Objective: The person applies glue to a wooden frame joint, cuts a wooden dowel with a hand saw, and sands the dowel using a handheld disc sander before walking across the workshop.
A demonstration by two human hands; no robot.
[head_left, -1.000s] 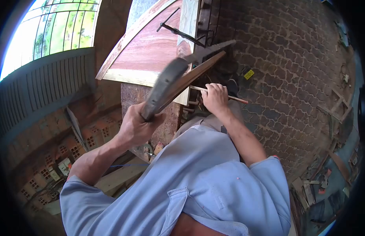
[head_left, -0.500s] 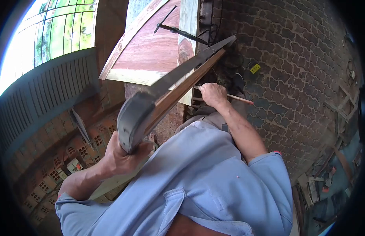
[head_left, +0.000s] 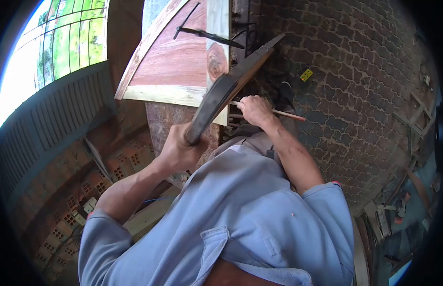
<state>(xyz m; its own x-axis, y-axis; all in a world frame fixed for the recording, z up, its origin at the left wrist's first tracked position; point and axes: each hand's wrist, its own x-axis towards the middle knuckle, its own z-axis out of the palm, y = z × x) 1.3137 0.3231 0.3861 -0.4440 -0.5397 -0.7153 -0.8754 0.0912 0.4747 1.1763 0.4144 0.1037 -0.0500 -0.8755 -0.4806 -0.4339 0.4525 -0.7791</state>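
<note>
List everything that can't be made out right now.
Head view: the far end of the panel, cut off by the top edge.
Head view: the middle of the stick, hidden by the right hand.
Head view: part of the left hand, behind the saw handle.
Head view: markings on the yellow object, too small.
</note>
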